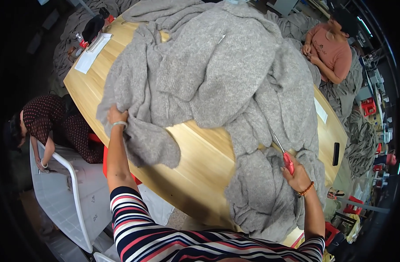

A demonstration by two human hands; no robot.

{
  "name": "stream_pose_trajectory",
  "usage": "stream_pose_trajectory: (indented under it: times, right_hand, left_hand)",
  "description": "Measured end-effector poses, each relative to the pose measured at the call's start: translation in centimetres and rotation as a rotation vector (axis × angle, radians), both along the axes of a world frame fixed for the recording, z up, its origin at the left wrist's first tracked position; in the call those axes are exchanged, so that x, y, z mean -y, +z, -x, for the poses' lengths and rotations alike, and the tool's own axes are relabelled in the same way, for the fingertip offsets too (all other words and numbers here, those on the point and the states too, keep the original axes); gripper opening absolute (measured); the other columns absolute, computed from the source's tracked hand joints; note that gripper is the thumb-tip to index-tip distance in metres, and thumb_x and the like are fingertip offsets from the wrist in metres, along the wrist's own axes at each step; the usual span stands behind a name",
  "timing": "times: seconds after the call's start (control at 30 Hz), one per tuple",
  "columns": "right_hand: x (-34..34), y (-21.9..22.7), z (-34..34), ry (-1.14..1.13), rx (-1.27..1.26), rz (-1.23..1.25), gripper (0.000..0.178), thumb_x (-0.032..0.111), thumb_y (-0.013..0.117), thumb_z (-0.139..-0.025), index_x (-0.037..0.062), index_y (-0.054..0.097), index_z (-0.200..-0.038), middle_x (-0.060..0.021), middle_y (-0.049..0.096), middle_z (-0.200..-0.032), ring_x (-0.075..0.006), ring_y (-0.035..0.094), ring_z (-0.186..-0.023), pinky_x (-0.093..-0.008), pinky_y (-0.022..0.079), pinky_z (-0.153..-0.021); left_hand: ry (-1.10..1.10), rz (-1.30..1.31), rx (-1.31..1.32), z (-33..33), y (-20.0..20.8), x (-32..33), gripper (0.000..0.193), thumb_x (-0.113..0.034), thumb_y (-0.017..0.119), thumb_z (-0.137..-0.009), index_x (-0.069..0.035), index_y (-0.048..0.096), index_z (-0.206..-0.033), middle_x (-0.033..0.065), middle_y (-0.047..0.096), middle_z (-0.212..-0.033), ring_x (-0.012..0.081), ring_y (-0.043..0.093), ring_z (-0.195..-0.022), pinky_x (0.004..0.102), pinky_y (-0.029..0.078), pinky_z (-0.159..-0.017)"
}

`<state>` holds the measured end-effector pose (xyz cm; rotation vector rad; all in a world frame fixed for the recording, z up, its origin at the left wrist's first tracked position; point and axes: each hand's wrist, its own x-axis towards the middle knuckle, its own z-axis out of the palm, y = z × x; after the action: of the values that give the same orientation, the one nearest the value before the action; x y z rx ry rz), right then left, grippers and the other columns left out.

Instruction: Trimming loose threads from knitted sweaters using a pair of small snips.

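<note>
A large heap of grey knitted garments (pixel 226 65) spreads over the wooden table in front of me. At the left side my left hand (pixel 117 115) is closed on a grey knitted garment (pixel 154 142), whose lower part hangs in a rounded fold over the tabletop. My right hand (pixel 297 178) is wrapped round the red handle of a tool with a thin metal shaft (pixel 288 162). The shaft points up and away, against the grey knit; the exact shape of its tip cannot be made out. More grey fabric lies bunched beside and below my right hand.
The wooden table (pixel 200 144) has a curved near edge. A black flat bar (pixel 336 153) and white paper (pixel 321 110) lie at its right. One person (pixel 335 52) sits at the far right; another (pixel 47 118) bends over a large white bin (pixel 69 192) at left.
</note>
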<state>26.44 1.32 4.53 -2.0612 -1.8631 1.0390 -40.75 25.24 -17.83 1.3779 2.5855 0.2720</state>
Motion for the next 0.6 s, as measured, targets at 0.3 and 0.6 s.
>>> stream_pose_trajectory:
  times: [0.3, 0.6]
  right_hand:
    - [2.1, 0.1, 1.7, -0.002, -0.066, 0.068, 0.057, 0.005, 0.063, -0.088, 0.0020, 0.044, -0.141, -0.0255, 0.067, -0.097, -0.0353, 0.067, -0.084, -0.0368, 0.051, -0.080]
    - [3.0, 0.5, 3.7, 0.087, -0.058, 0.083, 0.058, 0.007, 0.062, -0.088, 0.0048, 0.043, -0.142, -0.0292, 0.065, -0.112, -0.0443, 0.064, -0.106, -0.0409, 0.051, -0.090]
  left_hand:
    - [-0.041, 0.084, 0.031, -1.8, 0.2, 21.1, 0.073, -0.009, 0.074, -0.069, 0.004, 0.047, -0.135, 0.0312, 0.059, -0.125, 0.0434, 0.057, -0.117, 0.0444, 0.046, -0.102]
    - [0.148, -0.658, 0.335, -6.0, 2.3, 11.8, 0.104, -0.021, 0.078, -0.073, 0.009, 0.015, -0.151, 0.0287, 0.027, -0.154, 0.0380, 0.029, -0.143, 0.0381, 0.020, -0.120]
